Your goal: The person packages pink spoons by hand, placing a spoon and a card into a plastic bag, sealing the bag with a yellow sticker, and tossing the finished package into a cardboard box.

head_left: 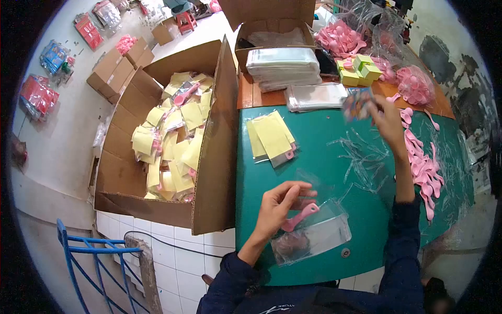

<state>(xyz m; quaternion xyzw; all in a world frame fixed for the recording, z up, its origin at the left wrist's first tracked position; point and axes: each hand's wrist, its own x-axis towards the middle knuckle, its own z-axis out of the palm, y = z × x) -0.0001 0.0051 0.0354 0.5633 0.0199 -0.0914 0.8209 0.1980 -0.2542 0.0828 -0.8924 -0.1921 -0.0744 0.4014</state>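
Note:
My left hand (282,206) is closed, with its fingers curled and thumb against them; a clear film shows near the fingertips, but what they hold is hard to make out. Just beneath it a pink spoon (300,217) lies over clear plastic bags (324,236) on the green table. At the back right, my right hand (387,119) pinches a small multicoloured card or packet (357,106), blurred by motion. The card is above the table, in front of a stack of clear bags (316,97).
Left of the table stands a big cardboard box (215,152) of bagged yellow cards and spoons. More yellow-card packs (271,137) lie on the table. Twisted clear strips (361,159) and loose pink spoons (422,166) are to the right. Yellow-green boxes (360,71) stand behind.

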